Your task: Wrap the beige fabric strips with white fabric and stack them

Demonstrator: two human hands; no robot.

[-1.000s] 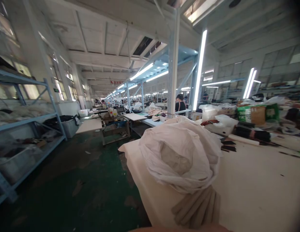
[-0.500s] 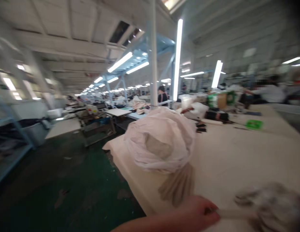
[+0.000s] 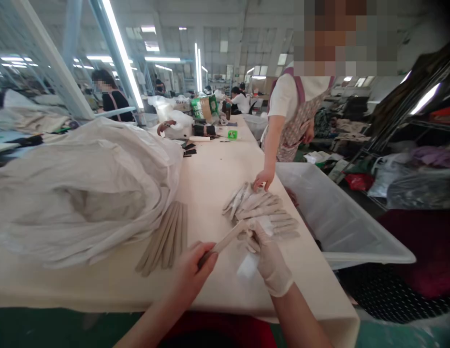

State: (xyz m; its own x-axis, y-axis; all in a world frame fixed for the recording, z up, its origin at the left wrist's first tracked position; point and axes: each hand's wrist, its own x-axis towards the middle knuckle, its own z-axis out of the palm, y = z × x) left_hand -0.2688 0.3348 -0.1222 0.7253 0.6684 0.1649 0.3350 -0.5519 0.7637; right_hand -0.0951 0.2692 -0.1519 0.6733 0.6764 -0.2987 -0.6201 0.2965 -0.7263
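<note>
Between my hands stretches a beige fabric strip [image 3: 229,237]. My bare left hand [image 3: 197,263] is closed on its near end. My right hand [image 3: 265,256], in a thin whitish glove, is closed at its far end, over a pile of similar strips [image 3: 263,208]. A co-worker's hand [image 3: 264,179] touches the back of that pile. Left of my left hand, several flat beige strips [image 3: 166,237] lie fanned out, their upper ends against a large white fabric bag [image 3: 101,193].
The table [image 3: 206,179] has a pale cover. A white plastic bin [image 3: 341,217] stands along its right side, with a co-worker in an apron [image 3: 297,111] behind it. Farther back on the table are a green tray [image 3: 232,135], black pieces [image 3: 189,150] and plastic bags [image 3: 179,123].
My view has swung right, bringing the co-worker, the bin and my gloved right hand into sight. My left hand still grips a strip.
</note>
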